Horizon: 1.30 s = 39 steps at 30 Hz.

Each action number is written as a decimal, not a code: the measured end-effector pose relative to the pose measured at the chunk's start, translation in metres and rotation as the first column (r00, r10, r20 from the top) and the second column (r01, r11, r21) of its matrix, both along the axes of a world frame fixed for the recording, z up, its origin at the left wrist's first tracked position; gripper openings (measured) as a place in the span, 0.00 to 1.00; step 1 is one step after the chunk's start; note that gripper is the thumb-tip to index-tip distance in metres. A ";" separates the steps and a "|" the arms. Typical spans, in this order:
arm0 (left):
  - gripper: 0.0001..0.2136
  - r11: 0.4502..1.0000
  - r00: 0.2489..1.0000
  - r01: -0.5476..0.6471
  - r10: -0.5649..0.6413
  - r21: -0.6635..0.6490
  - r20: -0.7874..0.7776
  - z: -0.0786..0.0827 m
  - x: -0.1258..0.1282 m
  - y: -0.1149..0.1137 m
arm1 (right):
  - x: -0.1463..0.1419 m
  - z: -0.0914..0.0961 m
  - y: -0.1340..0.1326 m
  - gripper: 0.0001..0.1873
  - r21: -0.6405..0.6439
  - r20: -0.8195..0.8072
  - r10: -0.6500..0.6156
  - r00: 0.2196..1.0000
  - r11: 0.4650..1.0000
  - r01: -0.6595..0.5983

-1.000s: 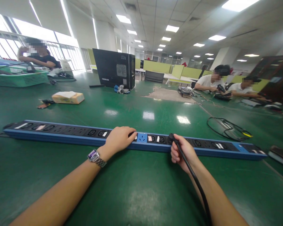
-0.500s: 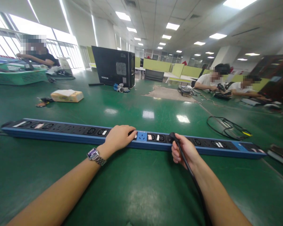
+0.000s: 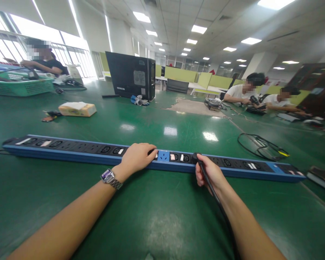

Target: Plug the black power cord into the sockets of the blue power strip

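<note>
A long blue and black power strip (image 3: 176,166) lies across the green table in front of me, its sockets facing up. My left hand (image 3: 137,157) is laid over its middle, fingers bent across the far edge and thumb beside the blue socket (image 3: 163,156). Right of there, my right hand (image 3: 209,173) grips a black plug (image 3: 196,157) between thumb and fingers. The plug is at the strip's top face; its prongs are hidden, so I cannot tell how deep it sits. A thick black cable (image 3: 219,206) runs from it down past my right forearm.
Beyond the strip are a tissue pack (image 3: 78,109), a black computer case (image 3: 130,77), blue-grey gloves (image 3: 139,100) and a coiled cable (image 3: 256,146). A green basket (image 3: 24,88) stands at the far left. One person sits at left, two at right.
My right hand and the plug have shifted slightly left along the strip. My left hand stays in nearly the same place.
</note>
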<state>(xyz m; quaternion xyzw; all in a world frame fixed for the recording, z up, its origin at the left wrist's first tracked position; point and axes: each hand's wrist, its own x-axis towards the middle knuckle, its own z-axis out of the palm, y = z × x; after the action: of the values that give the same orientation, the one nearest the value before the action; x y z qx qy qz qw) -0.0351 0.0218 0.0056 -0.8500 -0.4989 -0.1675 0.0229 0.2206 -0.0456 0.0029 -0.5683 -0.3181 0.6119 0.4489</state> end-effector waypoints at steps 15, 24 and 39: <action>0.21 1.000 1.000 -0.011 0.011 -0.014 -0.015 0.002 0.002 -0.001 | 0.005 0.001 -0.001 0.22 0.064 -0.067 -0.017 0.998 0.998 0.022; 0.21 1.000 1.000 0.007 -0.007 -0.022 -0.007 0.003 0.001 -0.002 | 0.015 -0.003 0.000 0.20 0.124 -0.130 0.071 0.989 0.991 -0.055; 0.21 1.000 1.000 -0.008 0.008 -0.012 -0.021 0.001 0.001 -0.001 | 0.130 0.018 -0.017 0.19 0.341 -0.187 -0.095 0.978 0.927 0.155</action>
<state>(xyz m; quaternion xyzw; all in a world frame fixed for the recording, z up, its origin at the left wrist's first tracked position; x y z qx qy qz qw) -0.0346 0.0209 0.0065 -0.8499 -0.5030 -0.1555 0.0235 0.3504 -0.0627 0.0211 -0.4442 -0.3473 0.5600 0.6070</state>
